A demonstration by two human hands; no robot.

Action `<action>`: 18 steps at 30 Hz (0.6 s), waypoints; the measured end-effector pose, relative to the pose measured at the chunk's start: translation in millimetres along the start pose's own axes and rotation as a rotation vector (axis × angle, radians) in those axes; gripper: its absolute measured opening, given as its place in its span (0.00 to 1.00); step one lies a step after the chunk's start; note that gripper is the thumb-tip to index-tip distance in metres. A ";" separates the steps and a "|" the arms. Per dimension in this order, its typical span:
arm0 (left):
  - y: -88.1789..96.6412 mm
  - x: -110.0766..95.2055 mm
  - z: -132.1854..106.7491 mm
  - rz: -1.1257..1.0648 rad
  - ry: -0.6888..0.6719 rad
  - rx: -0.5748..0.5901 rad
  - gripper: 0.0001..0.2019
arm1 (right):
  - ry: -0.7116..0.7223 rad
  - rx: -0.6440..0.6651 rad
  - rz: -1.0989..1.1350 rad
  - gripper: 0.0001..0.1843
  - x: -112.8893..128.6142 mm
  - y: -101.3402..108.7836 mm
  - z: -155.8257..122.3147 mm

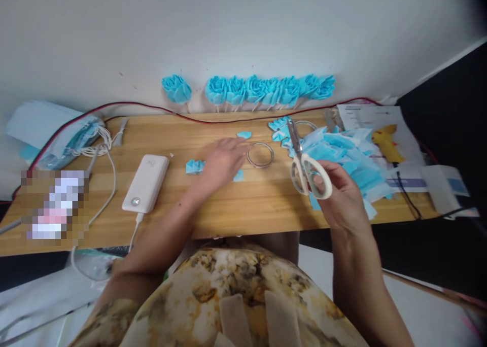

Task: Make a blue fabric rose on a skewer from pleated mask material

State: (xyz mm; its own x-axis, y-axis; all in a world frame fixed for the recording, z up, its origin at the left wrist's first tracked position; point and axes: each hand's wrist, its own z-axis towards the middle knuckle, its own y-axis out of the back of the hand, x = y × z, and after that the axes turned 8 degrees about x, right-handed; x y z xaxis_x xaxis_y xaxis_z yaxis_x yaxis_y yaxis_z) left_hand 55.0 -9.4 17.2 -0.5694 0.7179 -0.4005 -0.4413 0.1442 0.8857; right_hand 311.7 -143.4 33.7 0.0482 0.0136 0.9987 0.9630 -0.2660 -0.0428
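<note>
My right hand (340, 192) is closed on a pair of white-handled scissors (299, 151), with fingers in the handle loops and the blades pointing up and away. The blades look closed together. Low over the wooden table, my left hand (225, 160) is smeared by motion, so its fingers cannot be made out clearly. Small blue pieces lie about it: a folded, zigzag-edged one (195, 167) to its left and a flat one (244, 134) just beyond. A ring-shaped roll (261, 154) lies right of its fingertips. More zigzag-cut blue pieces (279, 129) sit beyond the scissors.
Several blue crepe-like flowers (254, 89) on sticks lean along the wall. A heap of blue sheets (346, 154) and a yellow glue gun (388, 143) lie right. On the left are a white power bank (146, 183), a cable (114, 174), a phone (61, 205) and bagged sheets (53, 129).
</note>
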 end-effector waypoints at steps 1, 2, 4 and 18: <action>6.9 9.5 0.3 -0.015 0.042 -0.054 0.15 | 0.015 0.000 -0.057 0.19 -0.3 1.5 -4.0; 12.7 18.1 0.0 -0.030 0.080 -0.099 0.15 | 0.027 0.003 -0.114 0.18 -1.3 2.8 -8.2; 19.9 30.3 -1.6 -0.054 0.133 -0.161 0.15 | 0.036 0.020 -0.214 0.16 -5.1 3.3 -16.9; 9.9 37.1 -1.9 -0.072 0.103 -0.199 0.14 | 0.414 -0.483 -0.405 0.17 39.7 80.5 6.8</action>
State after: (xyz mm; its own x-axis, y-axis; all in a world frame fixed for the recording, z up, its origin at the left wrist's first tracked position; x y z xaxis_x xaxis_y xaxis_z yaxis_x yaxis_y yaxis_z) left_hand 28.2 17.4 10.7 -0.5946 0.6359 -0.4921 -0.6057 0.0482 0.7942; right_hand 392.9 -157.8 69.8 -0.4804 -0.1382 0.8661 0.6561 -0.7120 0.2503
